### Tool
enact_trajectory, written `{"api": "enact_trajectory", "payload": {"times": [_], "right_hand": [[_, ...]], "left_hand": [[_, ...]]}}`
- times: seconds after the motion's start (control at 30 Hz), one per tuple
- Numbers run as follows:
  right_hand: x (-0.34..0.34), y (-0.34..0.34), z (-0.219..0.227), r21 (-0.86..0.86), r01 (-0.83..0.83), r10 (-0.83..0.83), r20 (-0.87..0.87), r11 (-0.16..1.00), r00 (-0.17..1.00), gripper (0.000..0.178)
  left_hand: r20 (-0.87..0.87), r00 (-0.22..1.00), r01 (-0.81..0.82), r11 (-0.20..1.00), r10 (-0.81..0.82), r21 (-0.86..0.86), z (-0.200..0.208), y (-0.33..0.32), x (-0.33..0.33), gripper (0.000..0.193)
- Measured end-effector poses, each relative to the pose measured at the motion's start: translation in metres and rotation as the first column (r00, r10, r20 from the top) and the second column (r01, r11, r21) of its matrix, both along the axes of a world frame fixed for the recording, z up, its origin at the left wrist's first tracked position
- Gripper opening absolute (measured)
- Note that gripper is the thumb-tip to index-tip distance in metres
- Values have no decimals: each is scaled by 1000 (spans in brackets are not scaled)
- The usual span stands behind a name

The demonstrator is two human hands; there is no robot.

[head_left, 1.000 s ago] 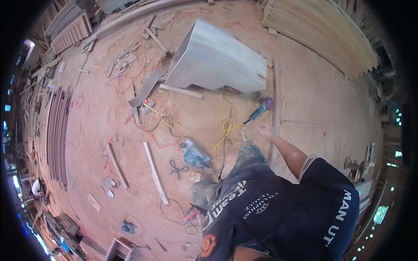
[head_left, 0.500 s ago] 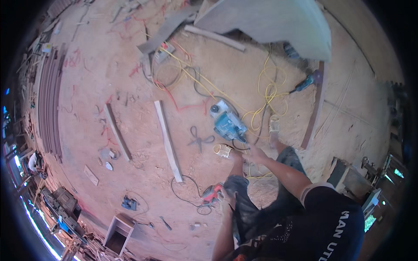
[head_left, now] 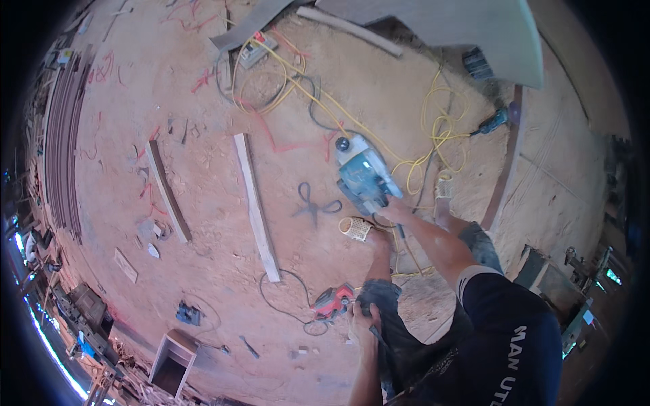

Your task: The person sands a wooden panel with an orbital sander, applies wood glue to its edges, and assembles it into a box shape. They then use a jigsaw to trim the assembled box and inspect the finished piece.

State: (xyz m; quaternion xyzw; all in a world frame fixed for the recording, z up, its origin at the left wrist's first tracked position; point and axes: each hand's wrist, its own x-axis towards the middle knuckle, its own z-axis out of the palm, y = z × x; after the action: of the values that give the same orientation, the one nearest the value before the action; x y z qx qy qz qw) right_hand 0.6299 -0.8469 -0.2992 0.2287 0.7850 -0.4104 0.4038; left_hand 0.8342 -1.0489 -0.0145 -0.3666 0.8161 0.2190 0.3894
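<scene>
My right hand (head_left: 391, 209) is closed around the rear handle of a blue electric planer (head_left: 363, 177), whose pale front end carries a black knob. My left hand (head_left: 363, 322) rests against my left knee, fingers apart and holding nothing. Just beyond it lies a red power tool (head_left: 332, 302) on the ground, with a black cord looping away from it. My sandalled left foot (head_left: 356, 229) is close to the planer's rear.
Two wood strips (head_left: 257, 206) lie to the left. A yellow cord (head_left: 433, 145) tangles near a blue grinder (head_left: 491, 122) at right. Farther off are a power strip (head_left: 256, 51) and a large pale panel (head_left: 467, 30). A small wooden box (head_left: 174, 362) stands lower left.
My left hand has drawn back from beside the red tool onto my knee. My right hand still grips the planer, which has shifted slightly. The whole view has also shifted.
</scene>
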Motion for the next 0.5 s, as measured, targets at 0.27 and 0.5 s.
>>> {"api": "enact_trajectory", "payload": {"times": [0.27, 0.5], "right_hand": [[-85, -40, 317, -127, 31, -15, 125, 991, 992, 36], [-79, -8, 572, -360, -184, 130, -168, 915, 977, 51]], "left_hand": [[-186, 810, -525, 830, 556, 189, 38, -50, -50, 47], [-631, 634, -290, 894, 447, 342, 218, -142, -303, 61]]}}
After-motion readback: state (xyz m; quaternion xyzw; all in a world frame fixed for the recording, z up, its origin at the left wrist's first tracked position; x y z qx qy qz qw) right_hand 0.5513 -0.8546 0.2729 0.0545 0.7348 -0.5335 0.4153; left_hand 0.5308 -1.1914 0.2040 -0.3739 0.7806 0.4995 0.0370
